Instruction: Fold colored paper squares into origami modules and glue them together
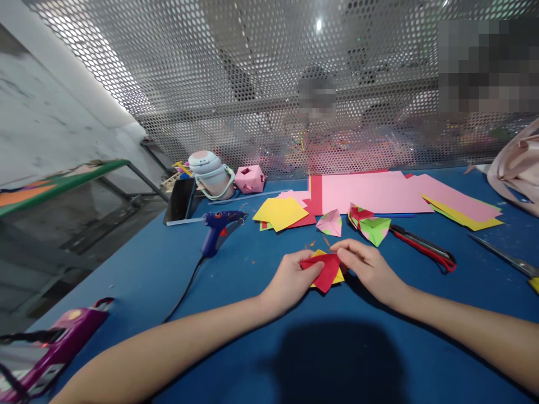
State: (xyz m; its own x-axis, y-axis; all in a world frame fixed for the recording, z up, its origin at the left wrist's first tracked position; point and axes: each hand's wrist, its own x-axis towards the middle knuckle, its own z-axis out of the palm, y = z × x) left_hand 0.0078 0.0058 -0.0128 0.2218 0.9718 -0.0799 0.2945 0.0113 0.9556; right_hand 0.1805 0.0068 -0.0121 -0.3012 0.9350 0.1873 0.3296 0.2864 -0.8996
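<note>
Between my two hands is a folded paper piece [326, 273], red on top with yellow showing beneath. My left hand [293, 278] is closed on its left side, thumb lying over the red face. At the upper right corner, my right hand [365, 268] pinches the same paper with thumb and fingers. Just beyond lie a small folded pink paper piece [330, 223] and a folded red and green paper piece [370, 224]. Yellow paper sheets [281, 213] sit in a loose pile behind my left hand.
A blue glue gun [218, 230] with a cord stands to the left. Rightward lie a red and black utility knife [423, 247] and scissors [511, 261]. Pink sheets [370, 192], a pink paper ball [250, 178], a lidded cup [213, 175] and a purple power strip [63, 348] surround the workspace.
</note>
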